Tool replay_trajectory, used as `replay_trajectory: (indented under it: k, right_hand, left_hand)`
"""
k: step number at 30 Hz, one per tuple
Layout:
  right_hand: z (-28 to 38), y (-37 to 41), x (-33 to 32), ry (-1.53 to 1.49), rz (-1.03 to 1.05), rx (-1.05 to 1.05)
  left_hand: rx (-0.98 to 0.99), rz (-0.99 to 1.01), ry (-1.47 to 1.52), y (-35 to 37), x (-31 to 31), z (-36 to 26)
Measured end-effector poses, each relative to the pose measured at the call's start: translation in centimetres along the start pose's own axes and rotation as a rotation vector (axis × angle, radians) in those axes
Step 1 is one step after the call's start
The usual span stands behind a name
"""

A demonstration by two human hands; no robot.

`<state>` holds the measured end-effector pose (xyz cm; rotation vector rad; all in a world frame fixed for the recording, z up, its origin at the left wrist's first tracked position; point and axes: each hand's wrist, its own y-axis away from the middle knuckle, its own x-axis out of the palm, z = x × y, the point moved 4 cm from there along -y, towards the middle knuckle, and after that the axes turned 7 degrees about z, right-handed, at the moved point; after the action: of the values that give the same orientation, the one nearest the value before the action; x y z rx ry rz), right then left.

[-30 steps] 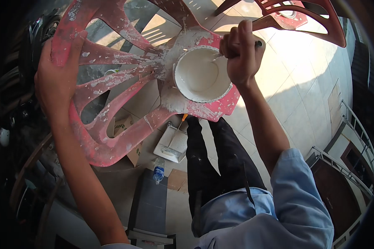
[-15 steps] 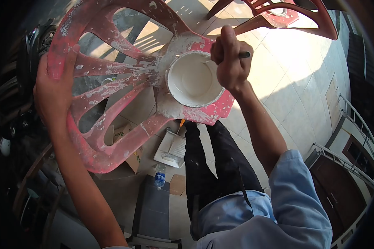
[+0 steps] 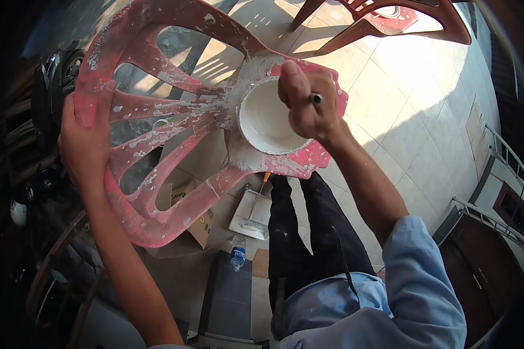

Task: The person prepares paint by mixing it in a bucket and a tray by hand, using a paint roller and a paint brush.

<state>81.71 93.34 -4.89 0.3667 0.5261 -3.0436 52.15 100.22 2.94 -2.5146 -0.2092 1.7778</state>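
R hand (image 3: 305, 102) is balled into a tight fist round a dark handle (image 3: 316, 98), fingers fully curled w/ no gap and only the round butt end poking out between the knuckles. The rest of the tool is hidden under the fist, so can't tell what's on its tip. Right below and just inboard of that fist sits the white paint pot (image 3: 265, 119), round and coated white inside, w/ the fist overhanging its rim on the R side. The pot rests on the seat of a red chair (image 3: 157, 104), which is tipped up, slatted back fanning out to the L and splashed all over w/ dried white, thickest round the pot. Well away from the fist, at the far L edge of the chair back, L hand (image 3: 87, 139) clamps the rim: thumb on the near face, fingers wrapped behind and out of sight. Under the fist and further down are the person's dark trousers (image 3: 308, 232) and a blue sleeve (image 3: 419, 273). Beside the legs on the tiled floor (image 3: 402, 104) lie a paint tray (image 3: 251, 212), a plastic bottle (image 3: 237, 256) and a cardboard box (image 3: 198, 224). Beyond the fist, up top, is a second red chair (image 3: 390, 23).
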Motion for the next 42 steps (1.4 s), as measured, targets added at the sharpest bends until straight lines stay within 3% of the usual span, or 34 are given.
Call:
replay_trajectory:
  k: [1, 3, 5, 7, 9, 11, 14, 16, 18, 20, 23, 24, 27, 30, 32, 34, 35, 38, 40, 42]
  right_hand:
    - [0.3, 0.9, 2.2, -0.018, -0.069, -0.048]
    - [0.8, 4.6, 5.1, -0.154, -0.196, 0.082]
    - [0.8, 9.4, 5.8, -0.170, -0.057, 0.117]
    - [0.4, 12.5, 3.9, -0.088, 0.155, 0.018]
    - [-1.2, 11.6, -1.2, -0.176, 0.191, 0.218]
    - [-1.0, 6.6, -4.7, -0.083, 0.090, 0.101]
    - [-0.7, 1.0, -3.1, 0.007, -0.061, 0.046]
    - [-1.0, 1.1, 0.3, -0.076, -0.292, 0.027]
    - [-1.2, 4.8, 3.3, -0.181, -0.349, 0.077]
    - [-0.6, 9.2, 4.5, -0.207, -0.110, 0.179]
    - [0.2, 11.9, 1.3, -0.066, 0.188, 0.139]
    - [-0.9, 11.7, -0.9, -0.198, 0.182, 0.151]
    - [-0.4, 5.2, -4.8, 0.048, 0.067, 0.048]
    - [0.7, 1.2, -1.6, 0.036, -0.174, -0.032]
    - [-0.2, 2.8, 1.5, -0.172, -0.303, 0.049]
    - [-0.2, 7.0, 3.9, -0.310, -0.212, 0.108]
    - [0.6, 9.2, 3.8, -0.181, -0.047, 0.146]
    - [1.1, 10.9, -1.0, -0.147, 0.217, 0.171]
    - [-0.1, 7.3, -5.2, -0.095, 0.084, 0.217]
    - [0.6, 2.8, -4.6, 0.005, 0.003, 0.091]
  left_hand:
    - [0.014, 0.003, 0.019, 0.0, 0.1, 0.0]
    - [0.024, -0.007, 0.004, 0.1, 0.0, -0.1]
    - [0.026, -0.008, -0.001, 0.0, 0.0, 0.0]
    - [0.017, -0.004, 0.001, -0.1, 0.1, 0.3]
    - [0.025, -0.013, -0.001, -0.1, 0.1, 0.6]
    - [0.028, -0.016, -0.007, -0.1, 0.2, 0.8]
    - [0.034, -0.008, -0.017, -0.3, 0.3, 0.9]
    - [0.036, 0.005, -0.002, -0.2, 0.1, 0.6]
    - [0.025, 0.012, -0.016, -0.2, 0.1, 0.5]
    - [0.027, 0.013, -0.014, -0.3, 0.2, 0.5]
    - [0.034, 0.001, -0.013, -0.3, 0.2, 0.9]
    - [0.027, -0.002, -0.027, -0.3, 0.2, 0.8]
    - [0.032, 0.000, -0.016, -0.3, 0.1, 1.0]
    - [0.041, 0.005, -0.031, -0.7, 0.5, 1.3]
    - [0.040, 0.003, -0.040, -0.6, 0.4, 1.0]
    - [0.038, -0.004, -0.027, -0.3, 0.2, 0.6]
    - [0.041, -0.005, -0.019, -0.2, 0.2, 0.3]
    - [0.036, -0.011, -0.025, -0.3, 0.0, 0.8]
    - [0.042, -0.004, -0.053, -0.4, 0.2, 1.0]
    - [0.025, -0.020, -0.070, -0.4, 0.2, 1.0]
